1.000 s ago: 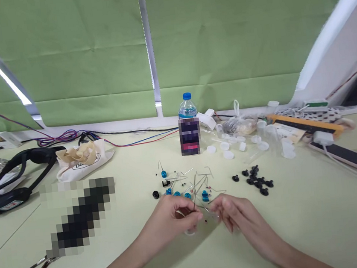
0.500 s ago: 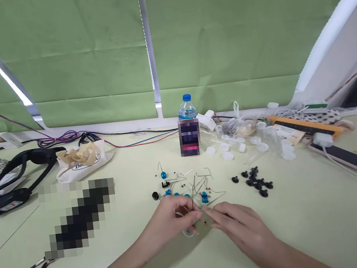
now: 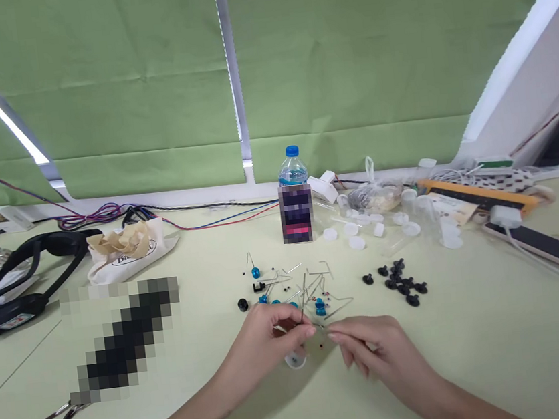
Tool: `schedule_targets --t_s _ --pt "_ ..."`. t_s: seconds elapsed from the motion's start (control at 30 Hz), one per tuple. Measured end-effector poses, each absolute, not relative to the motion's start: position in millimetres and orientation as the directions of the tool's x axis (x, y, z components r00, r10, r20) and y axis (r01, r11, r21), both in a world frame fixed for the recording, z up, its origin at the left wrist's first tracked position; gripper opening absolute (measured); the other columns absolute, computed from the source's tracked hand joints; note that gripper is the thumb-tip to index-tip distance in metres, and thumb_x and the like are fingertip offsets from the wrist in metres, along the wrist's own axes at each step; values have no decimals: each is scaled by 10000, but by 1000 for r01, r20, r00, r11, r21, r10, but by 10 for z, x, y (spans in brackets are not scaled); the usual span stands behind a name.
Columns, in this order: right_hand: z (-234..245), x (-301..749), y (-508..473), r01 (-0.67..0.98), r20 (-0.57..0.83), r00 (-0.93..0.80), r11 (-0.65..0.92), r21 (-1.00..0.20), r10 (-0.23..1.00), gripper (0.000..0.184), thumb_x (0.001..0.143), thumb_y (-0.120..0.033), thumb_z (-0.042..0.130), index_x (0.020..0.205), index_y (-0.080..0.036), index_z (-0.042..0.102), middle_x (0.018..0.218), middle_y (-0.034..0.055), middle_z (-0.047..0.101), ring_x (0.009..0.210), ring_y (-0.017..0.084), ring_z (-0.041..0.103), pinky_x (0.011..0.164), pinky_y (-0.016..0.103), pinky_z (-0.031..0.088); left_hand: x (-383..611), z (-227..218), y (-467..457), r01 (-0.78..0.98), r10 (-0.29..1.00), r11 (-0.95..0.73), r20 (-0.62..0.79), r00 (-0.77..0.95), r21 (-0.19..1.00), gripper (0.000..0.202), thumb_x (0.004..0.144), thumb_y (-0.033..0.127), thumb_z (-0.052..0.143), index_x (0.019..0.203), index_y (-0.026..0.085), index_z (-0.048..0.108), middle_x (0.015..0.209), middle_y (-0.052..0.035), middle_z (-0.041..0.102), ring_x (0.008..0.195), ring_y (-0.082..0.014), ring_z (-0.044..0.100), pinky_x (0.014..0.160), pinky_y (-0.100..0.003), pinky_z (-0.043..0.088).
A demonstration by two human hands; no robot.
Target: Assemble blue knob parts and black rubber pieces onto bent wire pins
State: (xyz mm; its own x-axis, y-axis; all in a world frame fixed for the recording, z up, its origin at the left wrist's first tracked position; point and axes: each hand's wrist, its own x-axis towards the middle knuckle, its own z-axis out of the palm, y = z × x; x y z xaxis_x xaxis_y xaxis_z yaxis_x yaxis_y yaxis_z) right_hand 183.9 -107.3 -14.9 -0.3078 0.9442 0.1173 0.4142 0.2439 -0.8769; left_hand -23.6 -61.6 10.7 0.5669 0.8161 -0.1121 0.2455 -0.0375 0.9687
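My left hand [image 3: 278, 334] is closed in a pinch around a thin metal rod [image 3: 303, 295], which sticks up and slightly right from the fingertips. Close to its right, thumb and forefinger of my right hand [image 3: 370, 344] are pressed together on something too small to make out. Beneath the left fingers lies a small round whitish lid or dish [image 3: 295, 359], partly covered. Just beyond the hands are a blue metal spool-shaped piece [image 3: 319, 306], several bent thin wires [image 3: 338, 305] and tiny dark beads. Farther back sits another blue piece [image 3: 255, 273] with a wire rising from it.
Several black mushroom-shaped parts [image 3: 403, 283] lie to the right. A water bottle [image 3: 293, 167] stands behind, beside clear tubes and white caps [image 3: 356, 242]. On the left are a cloth pouch [image 3: 136, 253], a black headset frame [image 3: 38, 264] and a blurred black object [image 3: 127, 341].
My right hand's fingers have drawn from a flatter, extended pose into a pinch, shifting slightly right. The left hand keeps its hold on the rod; more of the whitish lid shows.
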Motion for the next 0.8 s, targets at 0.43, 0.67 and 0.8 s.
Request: schedule_targets --t_s 0.43,0.67,0.8 --pt "-62 1814 -1044 -167 -374 -437 -482 -860 818 675 907 -648 232 644 -123 564 456 2 519 325 36 358 335 159 195 -224 102 -665 313 867 -264 82 492 912 175 855 292 566 818 171 687 807 -38 686 703 -146 603 593 -214 453" --pt "-38 1850 -1054 29 -311 -451 -334 -942 837 309 859 -455 570 800 -156 624 509 -51 496 359 28 314 347 162 187 -185 121 -740 321 811 -424 198 550 847 182 874 228 540 773 175 682 766 -27 677 696 -128 570 661 -223 437" --pt "-56 1837 -1064 245 31 -278 102 -964 960 250 867 -404 570 902 -212 728 686 -6 527 559 87 449 529 225 387 -192 134 -726 332 850 -221 15 527 917 175 859 268 553 802 171 687 755 -27 664 632 -121 557 542 -198 423"
